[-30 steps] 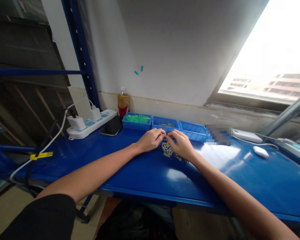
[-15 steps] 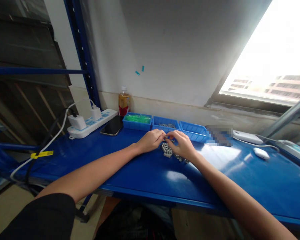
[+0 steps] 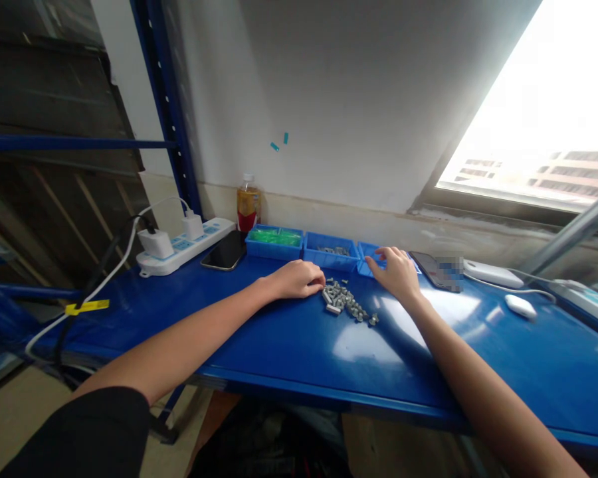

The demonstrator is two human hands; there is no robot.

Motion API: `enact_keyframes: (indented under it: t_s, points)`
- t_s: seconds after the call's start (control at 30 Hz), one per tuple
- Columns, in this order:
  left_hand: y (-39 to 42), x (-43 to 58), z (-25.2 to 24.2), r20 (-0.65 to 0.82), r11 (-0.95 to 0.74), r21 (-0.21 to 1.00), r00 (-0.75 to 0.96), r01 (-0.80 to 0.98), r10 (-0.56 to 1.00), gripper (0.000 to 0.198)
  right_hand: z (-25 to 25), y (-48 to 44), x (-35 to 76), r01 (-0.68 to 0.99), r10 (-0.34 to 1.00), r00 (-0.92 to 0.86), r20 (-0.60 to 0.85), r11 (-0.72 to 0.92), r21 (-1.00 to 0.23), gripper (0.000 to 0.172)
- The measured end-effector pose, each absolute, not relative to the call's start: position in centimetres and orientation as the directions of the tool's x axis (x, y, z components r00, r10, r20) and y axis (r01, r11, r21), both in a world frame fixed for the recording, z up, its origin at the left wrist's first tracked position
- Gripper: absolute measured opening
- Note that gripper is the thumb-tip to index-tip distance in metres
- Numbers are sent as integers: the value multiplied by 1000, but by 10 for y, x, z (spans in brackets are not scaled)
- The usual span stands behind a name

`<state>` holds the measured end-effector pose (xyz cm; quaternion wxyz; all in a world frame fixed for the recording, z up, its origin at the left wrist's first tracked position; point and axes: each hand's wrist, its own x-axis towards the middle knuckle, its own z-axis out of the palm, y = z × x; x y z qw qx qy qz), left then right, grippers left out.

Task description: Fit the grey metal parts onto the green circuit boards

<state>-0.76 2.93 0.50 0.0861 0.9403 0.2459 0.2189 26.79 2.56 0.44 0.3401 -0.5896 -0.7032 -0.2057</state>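
Observation:
A pile of small grey metal parts [image 3: 346, 300] lies on the blue table [image 3: 289, 345]. My left hand [image 3: 300, 279] rests at the pile's left edge, fingers curled together; what they hold, if anything, is hidden. Over the right blue bin [image 3: 366, 265] is my right hand [image 3: 395, 271], its thumb and fingers apart and nothing visible between them. It covers part of that bin. The middle blue bin [image 3: 331, 259] contains grey parts, and the left blue bin [image 3: 274, 249] contains green pieces.
A phone [image 3: 225, 251] and a white power strip [image 3: 172, 259] lie at the left, near a bottle [image 3: 248, 202]. On the right are another phone [image 3: 431, 269], a white power bank [image 3: 493, 273] and a small white case [image 3: 520, 306].
My right hand has left my left hand and moved right to the right bin, its fingers opening. The pile is now more exposed. My left hand has shifted slightly left.

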Motion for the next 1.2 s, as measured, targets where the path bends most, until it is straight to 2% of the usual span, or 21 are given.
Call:
enact_keyframes:
  t_s: [0.33, 0.5, 0.6, 0.67, 0.73, 0.83, 1.0, 1.1, 1.2]
  points:
    - [28, -5, 3, 363, -871, 157, 792, 466, 490, 11, 10, 1, 216, 879, 680, -311, 664, 471, -71, 22]
    - [26, -4, 5, 347, -865, 61, 802, 498, 487, 11, 8, -2, 210, 845, 692, -352, 630, 525, -105, 19]
    - [26, -5, 9, 394, -847, 49, 769, 530, 504, 13, 8, -3, 208, 834, 698, -358, 619, 538, -124, 18]
    - [27, -5, 10, 465, -817, 90, 701, 570, 540, 15, 7, -6, 203, 843, 716, -361, 598, 525, -119, 19]
    - [27, -5, 11, 509, -771, 188, 611, 608, 606, 16, 7, -11, 196, 866, 736, -363, 571, 493, -85, 20]
    - [24, -2, 9, 477, -691, 346, 516, 635, 712, 15, 6, -20, 184, 901, 758, -365, 541, 433, 1, 19]
    - [18, 5, 5, 446, -683, 419, 520, 598, 729, 17, 7, -29, 174, 927, 789, -355, 502, 367, 78, 15]
    - [18, 6, 3, 446, -690, 481, 527, 541, 723, 19, 8, -28, 175, 939, 812, -313, 493, 343, 31, 16]
    - [18, 7, 2, 440, -683, 534, 525, 499, 728, 23, 8, -25, 177, 934, 836, -266, 480, 346, -84, 14]
